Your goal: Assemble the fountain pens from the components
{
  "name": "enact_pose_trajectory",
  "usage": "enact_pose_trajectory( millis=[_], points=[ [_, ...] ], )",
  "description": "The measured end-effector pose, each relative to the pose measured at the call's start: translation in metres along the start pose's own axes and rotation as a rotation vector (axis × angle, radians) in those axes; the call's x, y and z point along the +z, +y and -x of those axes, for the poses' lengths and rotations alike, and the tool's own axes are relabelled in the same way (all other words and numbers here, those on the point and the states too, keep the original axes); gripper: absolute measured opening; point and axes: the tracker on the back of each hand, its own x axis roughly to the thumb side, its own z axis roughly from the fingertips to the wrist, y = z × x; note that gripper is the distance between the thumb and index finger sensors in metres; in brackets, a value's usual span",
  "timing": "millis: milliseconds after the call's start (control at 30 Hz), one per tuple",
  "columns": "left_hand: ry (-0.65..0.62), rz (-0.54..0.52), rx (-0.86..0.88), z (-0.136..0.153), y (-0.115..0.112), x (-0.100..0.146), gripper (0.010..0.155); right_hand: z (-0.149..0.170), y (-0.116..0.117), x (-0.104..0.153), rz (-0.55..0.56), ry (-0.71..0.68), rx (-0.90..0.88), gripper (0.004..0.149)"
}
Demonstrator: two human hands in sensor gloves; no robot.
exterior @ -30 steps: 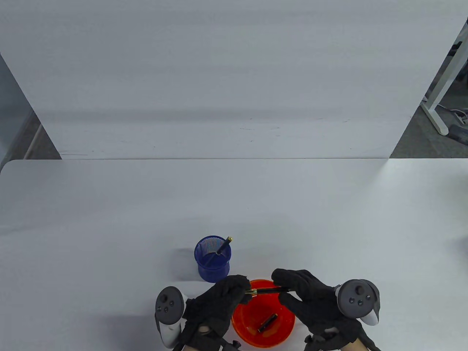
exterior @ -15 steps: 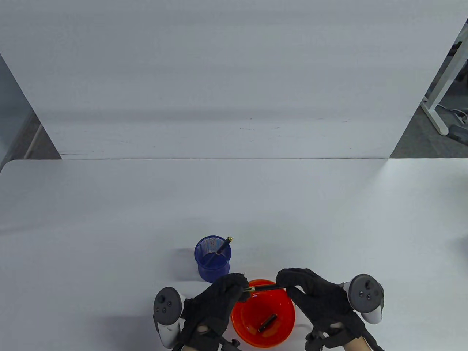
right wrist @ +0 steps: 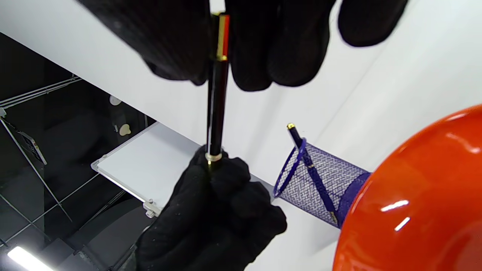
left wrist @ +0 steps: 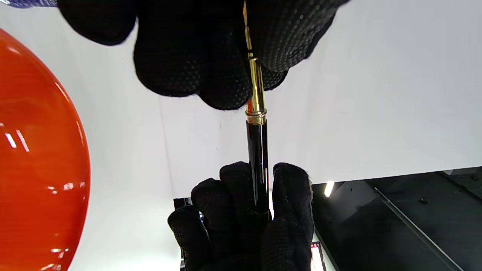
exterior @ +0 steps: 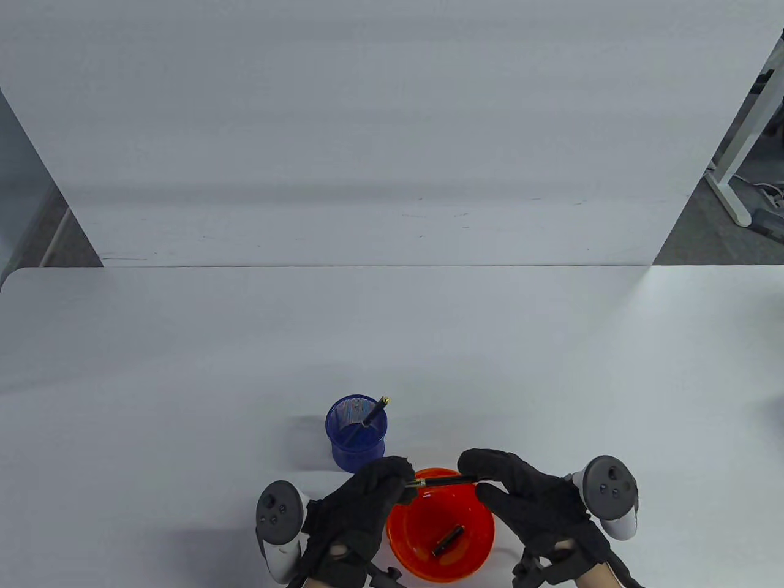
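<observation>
the white table point(exterior: 184, 367) has lots of bare room toward the far side, the left and the right, and a big white board point(exterior: 367, 122) stands up along its far edge. everything sits close to the near edge. the red bowl point(exterior: 474, 551) is right at that edge, between the two hands, and a short black pen part point(exterior: 448, 540) lies inside it. the blue mesh cup point(exterior: 356, 433) stands just beyond the bowl, a bit to the left, with one finished pen point(exterior: 373, 413) leaning in it. the black pen barrel point(exterior: 446, 482) is held up in the air, lying sideways over the far rim of the bowl, not touching it. the left hand point(exterior: 361, 514) pinches the gold end of the pen; in the left wrist view its fingers point(left wrist: 188, 67) are pressed close around the gold nib piece point(left wrist: 255, 94). the right hand point(exterior: 533, 508) pinches the other end of the barrel; in the right wrist view its fingers point(right wrist: 271, 49) are bunched tight around that end. both hands hold the same pen, one at each end.
</observation>
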Motion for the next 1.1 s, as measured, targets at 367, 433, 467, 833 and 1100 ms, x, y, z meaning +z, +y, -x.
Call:
enact_pose_trajectory(
  millis=[367,433,467,833,1100],
  points=[
    [-0.003,0.014,0.002,-0.0007,-0.0013,0.0000,0.039,0.0018,0.0009,-0.0005,0.011,0.010,-0.009,0.044],
    [-0.007,0.013,-0.013,-0.0011,-0.0010,-0.0006,0.039,0.0015,0.0012,-0.0005,0.014,0.012,-0.022,0.045],
    [-0.006,0.013,-0.012,-0.0009,-0.0009,-0.0005,0.039,0.0014,0.0014,-0.0005,0.012,0.011,-0.023,0.047],
    [-0.010,0.018,-0.007,-0.0018,-0.0010,-0.0004,0.039,-0.0005,0.0032,-0.0008,0.002,0.008,-0.029,0.042],
    [-0.005,0.017,0.003,-0.0015,-0.0013,0.0000,0.039,0.0027,0.0034,-0.0012,0.012,0.016,-0.037,0.046]
  ],
)
